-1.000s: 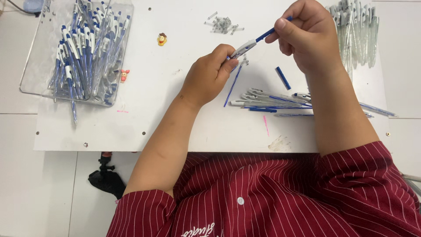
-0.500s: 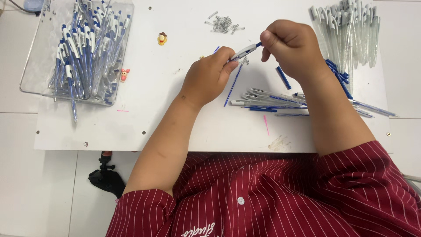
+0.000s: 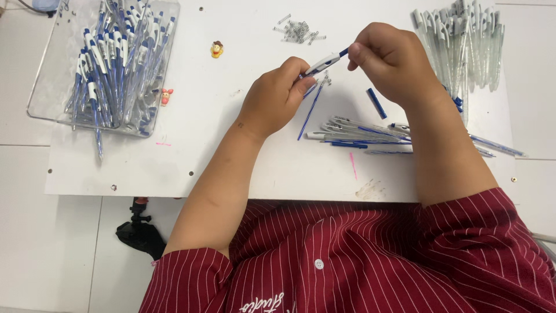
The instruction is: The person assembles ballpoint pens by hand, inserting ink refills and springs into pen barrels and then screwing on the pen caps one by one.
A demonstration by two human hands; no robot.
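Overhead, white table, clear pen tray.

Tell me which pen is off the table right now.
The white-and-blue pen held between the left hand and right hand; every other pen lies on the table or in the tray.

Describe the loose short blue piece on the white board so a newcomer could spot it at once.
Start at the white board and find the fan of pen parts lying below the right hand. Just above that fan, under the hand, lies the short blue piece. Unlike its long, thin neighbours, it is stubby, solid blue and lies alone.
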